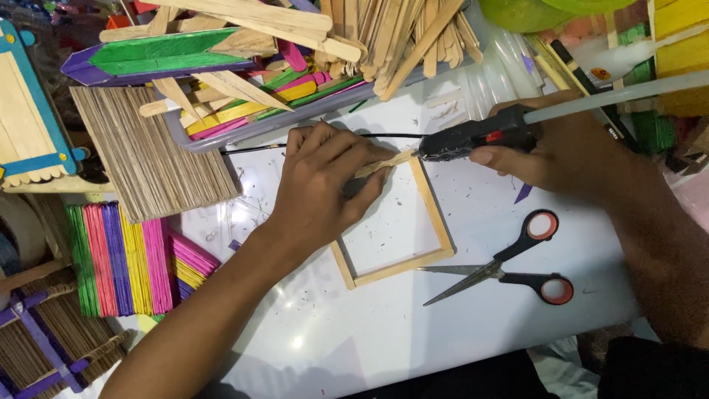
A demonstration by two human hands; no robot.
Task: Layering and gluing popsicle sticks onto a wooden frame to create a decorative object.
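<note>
1. Wooden square frame point(402, 244) lies mid-frame on the white table point(354, 340).
2. I see the left hand point(325, 185) curled down on a stick point(384, 162) at the frame's top edge.
3. Right hand point(561, 151), upper right, is closed round a black glue gun point(473, 139), nozzle at the stick.
4. Scissors point(517, 266) lie open, lower right.

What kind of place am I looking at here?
Likely a home craft table: a glue gun in the right hand, a tray of wooden sticks, a stick frame and scissors.
</note>
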